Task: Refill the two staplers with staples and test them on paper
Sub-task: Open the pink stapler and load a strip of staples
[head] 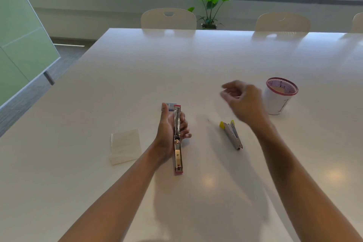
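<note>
With the left hand (169, 133) gripping the opened pink stapler (177, 139) steady, the right hand's (243, 100) blurred, curled fingers, contents unclear, should seat staples squarely in its channel

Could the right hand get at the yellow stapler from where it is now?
Probably yes. The right hand hangs blurred above the table, and the yellow stapler lies in the open just below it, nothing between them.
</note>
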A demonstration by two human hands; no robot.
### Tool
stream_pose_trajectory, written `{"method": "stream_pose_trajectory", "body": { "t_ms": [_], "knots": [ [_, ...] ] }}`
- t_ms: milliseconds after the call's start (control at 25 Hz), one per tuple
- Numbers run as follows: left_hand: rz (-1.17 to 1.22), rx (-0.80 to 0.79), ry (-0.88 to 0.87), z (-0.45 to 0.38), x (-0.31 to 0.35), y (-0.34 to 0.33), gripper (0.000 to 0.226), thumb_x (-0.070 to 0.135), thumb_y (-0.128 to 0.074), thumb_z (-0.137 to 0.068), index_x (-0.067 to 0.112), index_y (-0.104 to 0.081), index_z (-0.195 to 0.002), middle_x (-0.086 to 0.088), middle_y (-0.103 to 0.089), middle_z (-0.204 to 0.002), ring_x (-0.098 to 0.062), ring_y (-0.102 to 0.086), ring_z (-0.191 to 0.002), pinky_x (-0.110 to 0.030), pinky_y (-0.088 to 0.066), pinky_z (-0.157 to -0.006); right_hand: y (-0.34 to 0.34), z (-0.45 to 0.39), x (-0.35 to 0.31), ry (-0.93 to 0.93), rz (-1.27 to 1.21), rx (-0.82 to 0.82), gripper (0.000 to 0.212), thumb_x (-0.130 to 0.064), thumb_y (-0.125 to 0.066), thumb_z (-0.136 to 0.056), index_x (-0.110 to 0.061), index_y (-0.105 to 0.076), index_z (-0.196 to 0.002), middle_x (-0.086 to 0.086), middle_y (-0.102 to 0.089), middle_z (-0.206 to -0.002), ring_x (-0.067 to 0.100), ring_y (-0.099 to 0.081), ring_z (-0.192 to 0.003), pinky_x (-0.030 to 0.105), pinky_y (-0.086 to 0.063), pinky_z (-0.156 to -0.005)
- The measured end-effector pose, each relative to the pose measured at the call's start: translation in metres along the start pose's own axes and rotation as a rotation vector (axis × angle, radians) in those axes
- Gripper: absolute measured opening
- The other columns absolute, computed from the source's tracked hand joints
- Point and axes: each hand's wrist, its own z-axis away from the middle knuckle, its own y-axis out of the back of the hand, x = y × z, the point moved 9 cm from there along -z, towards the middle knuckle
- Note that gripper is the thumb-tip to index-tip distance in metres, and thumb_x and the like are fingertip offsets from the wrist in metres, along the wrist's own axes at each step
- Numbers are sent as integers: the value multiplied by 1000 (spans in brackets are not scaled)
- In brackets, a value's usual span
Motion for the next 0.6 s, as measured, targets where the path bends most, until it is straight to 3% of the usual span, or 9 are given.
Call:
{"method": "stream_pose_trajectory", "body": {
  "t_ms": [160, 240, 320, 440, 520, 600],
  "knots": [
    [-79, -19, -24, 3, 1, -5, 74, 73, -12, -96, 11, -48, -78, -2, -30, -60, -15, -31, -49, -25, -36, -46, -86, 28, -20, -60, -108, -392, 32, -41, -74, -86, -21, -72, -110, -6, -74, -95, 1, -66, -77, 16, -48, -67],
    [-112, -27, -23, 6, 1, -7, 84, 71, -12, -97, 2, -59, -104, -3, -28, -62, -15, -31, -51, -25, -36, -47, -107, 36, -21, -73, -95, -453, 34, -48, -70, -87, -22, -72, -110, -8, -73, -97, 0, -64, -81, 16, -46, -64],
    [-126, -25, -29, 7, 2, -7, 83, 68, -11, -98, 3, -55, -123, -5, -26, -64, -16, -30, -53, -26, -35, -48, -111, 36, -20, -93, -116, -421, 29, -45, -68, -90, -22, -73, -107, -8, -72, -92, 3, -63, -80, 19, -47, -66],
    [-158, -38, -46, 10, 4, -10, 70, 66, -8, -99, 9, -49, -102, -6, -29, -66, -18, -30, -55, -28, -34, -51, -111, 34, -14, -171, -234, -396, 21, -35, -67, -93, -16, -74, -102, -3, -71, -86, 11, -63, -78, 31, -54, -75],
    [-164, -47, -49, 10, 3, -11, 67, 64, -9, -99, 10, -46, -91, -6, -30, -65, -18, -29, -55, -27, -35, -50, -113, 36, -14, -199, -340, -428, 17, -28, -66, -94, -12, -73, -98, 0, -71, -83, 10, -64, -76, 25, -54, -73],
    [-146, -56, -39, 10, 3, -12, 70, 65, -12, -97, 7, -49, -103, -5, -31, -64, -17, -30, -54, -26, -36, -50, -115, 40, -15, -219, -458, -444, 14, -20, -64, -96, -7, -69, -97, 0, -71, -78, 5, -65, -69, 15, -54, -68]
  ]
}}
